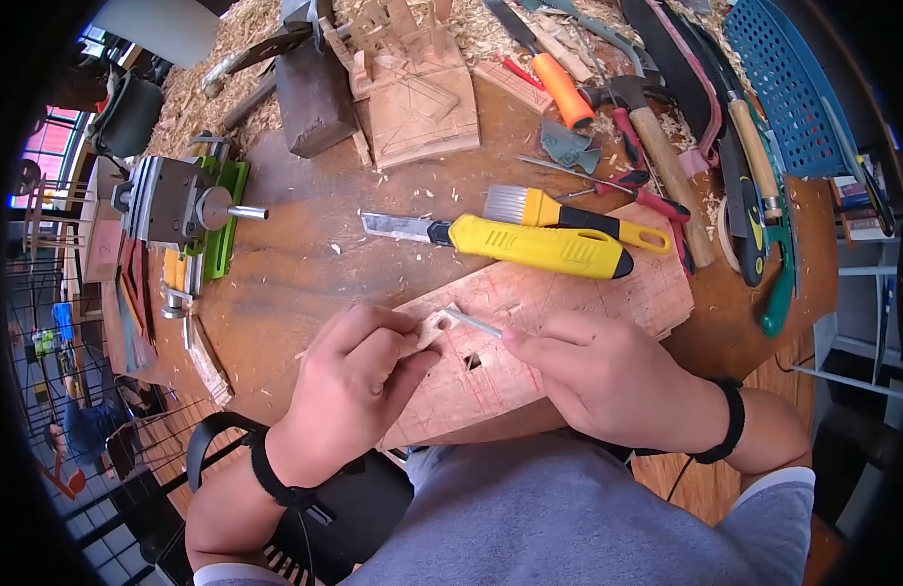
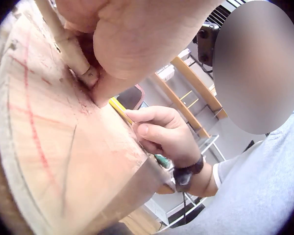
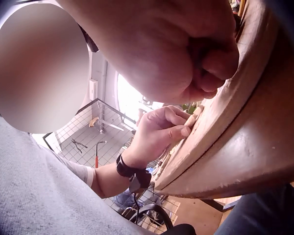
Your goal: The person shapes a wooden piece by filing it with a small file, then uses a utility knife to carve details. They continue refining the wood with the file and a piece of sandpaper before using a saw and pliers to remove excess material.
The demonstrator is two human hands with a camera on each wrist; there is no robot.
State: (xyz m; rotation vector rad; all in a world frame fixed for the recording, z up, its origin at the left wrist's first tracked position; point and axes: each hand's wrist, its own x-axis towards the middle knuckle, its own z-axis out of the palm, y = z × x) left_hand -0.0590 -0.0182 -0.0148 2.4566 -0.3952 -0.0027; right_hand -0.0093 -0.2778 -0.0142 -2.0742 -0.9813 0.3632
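My left hand (image 1: 349, 386) pinches a small pale wooden piece (image 1: 433, 330) with a round hole near its end. In the left wrist view this wooden piece (image 2: 77, 58) lies close over a board marked with red lines. From the other side, my right hand (image 1: 608, 376) pinches a slim grey metal tool (image 1: 479, 323), whose far end is right at the hole in the piece; its handle end is hidden in the fingers. Beneath both hands is the light wooden board (image 1: 451, 396), with a square dark hole (image 1: 473, 362) cut through it.
Beyond the board lie a yellow utility knife (image 1: 539, 249) with its blade out and a yellow-handled brush (image 1: 544, 207). A vise (image 1: 178, 205) stands at left. Hammers, saws, an orange-handled chisel (image 1: 564, 90), a blue basket (image 1: 793, 88) and wood shavings fill the back and right.
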